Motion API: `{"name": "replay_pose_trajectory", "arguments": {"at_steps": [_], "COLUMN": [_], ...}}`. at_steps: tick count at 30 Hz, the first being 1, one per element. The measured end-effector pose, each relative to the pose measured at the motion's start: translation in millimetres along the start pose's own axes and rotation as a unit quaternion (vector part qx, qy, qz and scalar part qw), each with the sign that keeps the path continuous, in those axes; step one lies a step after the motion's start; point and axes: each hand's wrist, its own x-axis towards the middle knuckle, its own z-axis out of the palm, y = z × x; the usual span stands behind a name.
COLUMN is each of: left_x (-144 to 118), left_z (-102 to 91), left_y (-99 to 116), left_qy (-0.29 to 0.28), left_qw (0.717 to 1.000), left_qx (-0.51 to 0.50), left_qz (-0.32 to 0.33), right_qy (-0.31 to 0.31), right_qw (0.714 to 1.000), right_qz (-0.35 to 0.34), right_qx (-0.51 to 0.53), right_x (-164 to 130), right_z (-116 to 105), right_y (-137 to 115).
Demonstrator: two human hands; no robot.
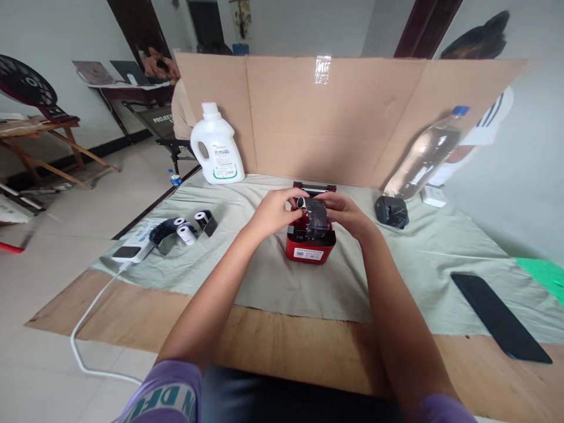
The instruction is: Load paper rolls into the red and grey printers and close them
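Note:
A small red printer (311, 247) stands open on the pale green cloth (282, 282), its lid tipped back. Over its open top I hold a paper roll in dark wrapping (316, 216). My left hand (275, 210) pinches the roll's left end, where a white edge shows. My right hand (348, 214) grips the roll's right side. Both hands sit directly above the printer's cavity.
Several more wrapped rolls (187, 228) lie left beside a white power strip (134, 244) with its cable. A white detergent bottle (217, 147), a water bottle (425, 155), a black device (391, 211), a phone (500, 317) and a cardboard screen (335, 117) surround the printer. People sit behind.

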Motion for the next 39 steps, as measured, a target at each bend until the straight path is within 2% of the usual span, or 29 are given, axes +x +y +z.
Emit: {"name": "replay_pose_trajectory", "arguments": {"at_steps": [5, 11, 19, 22, 27, 30, 34, 36, 39], "left_x": [2, 2, 1, 1, 0, -1, -1, -2, -2], "left_z": [3.3, 6.2, 12.6, 16.2, 21.1, 23.6, 27.4, 28.7, 29.2], "left_y": [-18, -23, -27, -27, -24, -22, -21, -21, -23], "left_qy": [-0.01, 0.006, -0.041, -0.051, -0.059, -0.068, -0.081, -0.087, -0.097], "left_qw": [0.999, 0.999, 0.995, 0.992, 0.986, 0.982, 0.975, 0.972, 0.973], "left_qx": [0.034, 0.025, 0.089, 0.115, 0.153, 0.176, 0.207, 0.216, 0.21], "left_qz": [-0.001, -0.019, 0.0, -0.004, -0.005, -0.002, 0.003, 0.002, -0.004], "right_qy": [0.039, 0.072, 0.063, 0.061, 0.048, 0.123, 0.272, 0.287, 0.265], "right_qw": [0.99, 0.947, 0.9, 0.903, 0.934, 0.926, 0.901, 0.907, 0.925], "right_qz": [-0.037, 0.005, 0.034, 0.043, 0.073, 0.075, 0.005, -0.032, -0.063], "right_qx": [-0.132, -0.313, -0.43, -0.424, -0.345, -0.348, -0.339, -0.307, -0.266], "right_x": [5, 6, 12, 15, 9, 5, 7, 12, 19], "right_z": [-4, -9, -6, -4, -13, -25, -32, -30, -24], "right_y": [9, 17, 33, 37, 21, 11, 13, 19, 28]}}
